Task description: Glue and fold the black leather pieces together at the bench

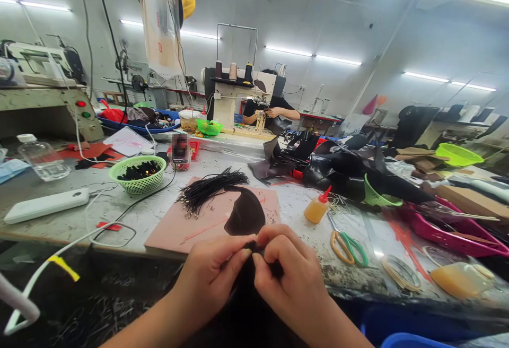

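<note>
At the near edge of the workbench (294, 263), seen from the head camera, the person's left hand (217, 271) and right hand (292, 273) meet just in front of a pink board (169, 234). The thumb and forefinger of each hand are pinched together on a small dark piece (250, 245) held between them; its exact shape is mostly hidden by the fingertips. Just beyond the hands, a dark curved panel (246, 212) lies on the board; whether it joins the held piece cannot be told. Beside it, a bundle of black cords (210, 189) lies on the board. Right of the board stand a glue bottle (316, 209) with a red tip and, nearer, scissors (348, 247) with orange and green handles. Left of the board sits a pale green basket (137, 183) of black bits. Farther back, a co-worker (284, 110) sits behind a sewing machine (225, 106).
</note>
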### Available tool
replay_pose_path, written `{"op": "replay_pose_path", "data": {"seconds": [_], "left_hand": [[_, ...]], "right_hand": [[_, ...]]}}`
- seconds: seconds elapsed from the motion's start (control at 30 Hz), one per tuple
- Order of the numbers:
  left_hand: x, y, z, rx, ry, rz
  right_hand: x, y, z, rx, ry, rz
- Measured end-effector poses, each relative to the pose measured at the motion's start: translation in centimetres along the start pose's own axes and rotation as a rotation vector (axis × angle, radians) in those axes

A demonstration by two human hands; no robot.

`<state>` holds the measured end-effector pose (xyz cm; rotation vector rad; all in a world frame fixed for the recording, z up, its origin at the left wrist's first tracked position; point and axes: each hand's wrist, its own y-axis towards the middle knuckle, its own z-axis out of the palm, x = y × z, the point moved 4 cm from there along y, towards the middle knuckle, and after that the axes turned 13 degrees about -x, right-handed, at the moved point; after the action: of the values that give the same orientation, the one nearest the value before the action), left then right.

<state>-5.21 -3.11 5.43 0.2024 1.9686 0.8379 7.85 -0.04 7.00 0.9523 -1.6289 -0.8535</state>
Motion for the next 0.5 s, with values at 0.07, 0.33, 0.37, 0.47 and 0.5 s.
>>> {"op": "replay_pose_path", "data": {"seconds": [0.07,0.33,0.37,0.47,0.5], "left_hand": [[0.13,-0.16,-0.09,-0.018,0.013,0.025],[0.16,-0.11,-0.32,-0.040,0.038,0.090],[0.19,-0.08,-0.36,-0.051,0.030,0.084],[0.48,-0.04,-0.37,-0.060,-0.001,0.025],[0.60,-0.01,-0.37,-0.065,-0.013,-0.001]], "right_hand": [[0.02,0.03,0.02,0.008,0.001,0.000],[0.10,-0.16,0.27,-0.001,-0.009,-0.030],[0.08,-0.21,0.31,-0.003,-0.012,-0.029],[0.05,-0.23,0.33,-0.009,-0.003,-0.019],[0.04,-0.17,0.29,-0.011,0.006,-0.010]]}}
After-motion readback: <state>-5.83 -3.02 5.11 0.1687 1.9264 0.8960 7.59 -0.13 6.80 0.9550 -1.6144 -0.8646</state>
